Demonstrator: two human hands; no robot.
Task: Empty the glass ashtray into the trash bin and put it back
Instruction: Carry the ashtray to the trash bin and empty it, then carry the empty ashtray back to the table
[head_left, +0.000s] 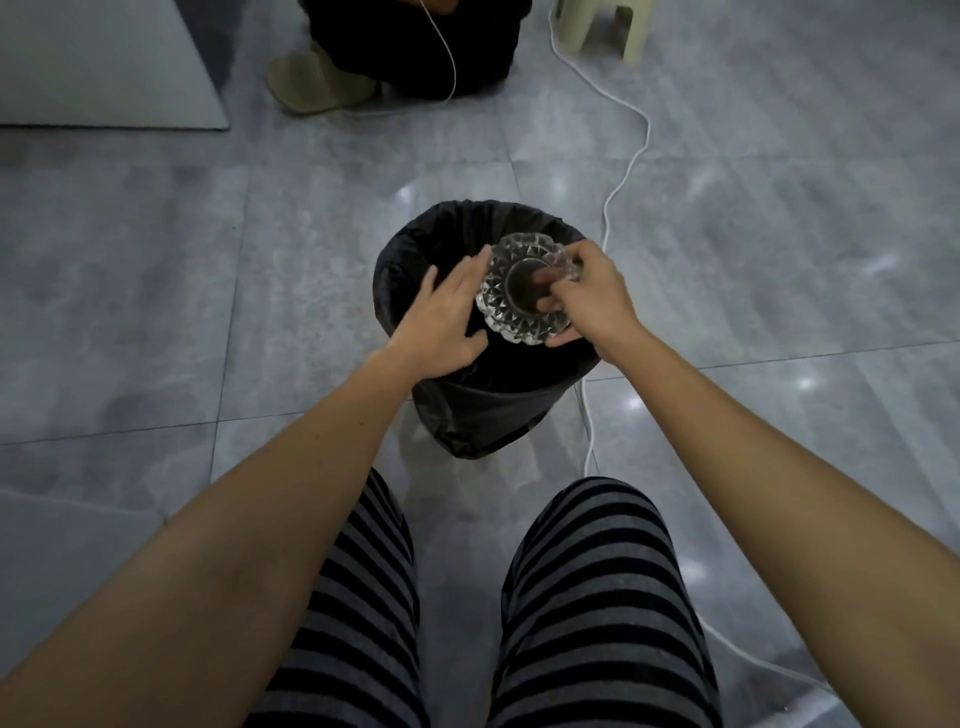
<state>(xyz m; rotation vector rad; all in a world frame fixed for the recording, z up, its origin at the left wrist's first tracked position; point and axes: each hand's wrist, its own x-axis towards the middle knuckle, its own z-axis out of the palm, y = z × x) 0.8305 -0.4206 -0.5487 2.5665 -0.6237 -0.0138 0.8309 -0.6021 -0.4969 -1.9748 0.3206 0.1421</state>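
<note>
A cut-glass ashtray (511, 306) is held tipped over the mouth of the trash bin (467, 410), its underside turned toward me. My right hand (592, 296) grips its right rim, fingers curled behind the glass. My left hand (441, 322) is flat with fingers spread, its fingertips touching the ashtray's left edge. The bin is round, lined with a black bag, and stands on the floor just in front of my knees. I cannot see what lies inside the bin.
A white cable (618, 192) runs across the grey tiled floor past the bin's right side. Another person's foot (317, 83) and dark clothing are at the top. A beige stool (602, 26) stands top right, a grey mat (104, 67) top left.
</note>
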